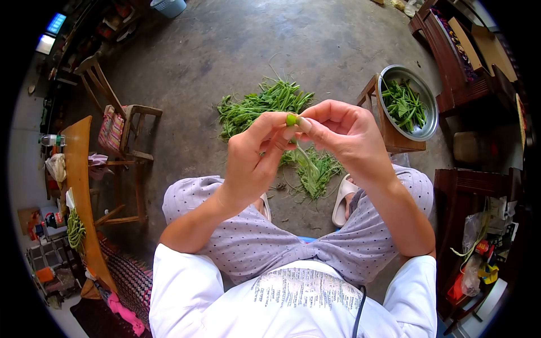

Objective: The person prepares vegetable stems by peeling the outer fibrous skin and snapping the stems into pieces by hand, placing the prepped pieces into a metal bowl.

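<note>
Both forearms are rising from the lower frame and converging at its centre. The left hand [259, 149] is pinching, thumb against bent index finger; the right hand [344, 135] is mirroring it, its thumb and index fingertips nearly meeting the left's.

Concrete floor [186, 73]: reflecting a soft, bluish sheen near the top
White T-shirt [191, 287]: appearing brightest, with soft folds shading it
Left hand [253, 155] and right hand [352, 141]: showing fairly sharply
Lit screen [56, 23]: glaring in dim surroundings
Wooden tabletop [84, 197]: bowing with fisheye distortion
Right-hand cabinet [448, 225]: sinking into shadow
Corners: fading to black
</note>
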Available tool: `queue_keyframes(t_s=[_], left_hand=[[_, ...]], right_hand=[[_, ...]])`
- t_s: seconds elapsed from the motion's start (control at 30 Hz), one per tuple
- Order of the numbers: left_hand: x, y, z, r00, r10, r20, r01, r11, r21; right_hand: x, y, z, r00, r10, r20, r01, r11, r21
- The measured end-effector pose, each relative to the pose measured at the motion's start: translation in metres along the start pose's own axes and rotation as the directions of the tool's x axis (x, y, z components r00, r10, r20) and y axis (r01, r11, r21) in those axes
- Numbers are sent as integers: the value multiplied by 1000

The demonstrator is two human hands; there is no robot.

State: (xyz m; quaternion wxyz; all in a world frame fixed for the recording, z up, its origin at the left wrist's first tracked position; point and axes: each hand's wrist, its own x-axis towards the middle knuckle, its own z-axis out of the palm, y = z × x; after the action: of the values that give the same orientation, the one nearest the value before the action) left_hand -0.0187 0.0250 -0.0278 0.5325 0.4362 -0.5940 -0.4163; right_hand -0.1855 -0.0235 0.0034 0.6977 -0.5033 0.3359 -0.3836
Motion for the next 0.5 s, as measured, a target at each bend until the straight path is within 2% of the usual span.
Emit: queue_keyframes(t_s=[0.03, 0.1, 0.13, 0.2, 0.23, 0.4, 0.43, 0.5], left_hand=[[1, 0, 0, 1000, 0, 0, 0, 1000, 0], [3, 3, -1, 994, -104, -38, 97, 981, -169], [5, 7, -4, 994, -104, -40, 96, 981, -167], [10, 14, -12, 979, -204, -7, 196, 950, -245], [11, 14, -15, 974, -223, -25, 213, 954, -213], [11, 10, -24, 942, -332, -46, 304, 905, -298], [11, 9, -24, 927, -373, -45, 340, 882, -327], [12, 8, -26, 911, -410, -45, 367, 856, -365]], right_hand=[[-1, 1, 0, 1000, 0, 0, 0, 1000, 0], [-2, 2, 1, 995, -96, -18, 92, 982, -167], [-2, 2, 1, 995, -96, -15, 93, 982, -166], [-4, 0, -5, 994, -105, -42, 76, 897, -435], [-3, -5, -8, 994, -104, -26, 78, 871, -485], [1, -7, -24, 995, -49, 85, 75, 936, -345], [3, -4, -20, 979, -159, 129, 182, 965, -189], [2, -3, -19, 951, -271, 151, 278, 960, -25]])
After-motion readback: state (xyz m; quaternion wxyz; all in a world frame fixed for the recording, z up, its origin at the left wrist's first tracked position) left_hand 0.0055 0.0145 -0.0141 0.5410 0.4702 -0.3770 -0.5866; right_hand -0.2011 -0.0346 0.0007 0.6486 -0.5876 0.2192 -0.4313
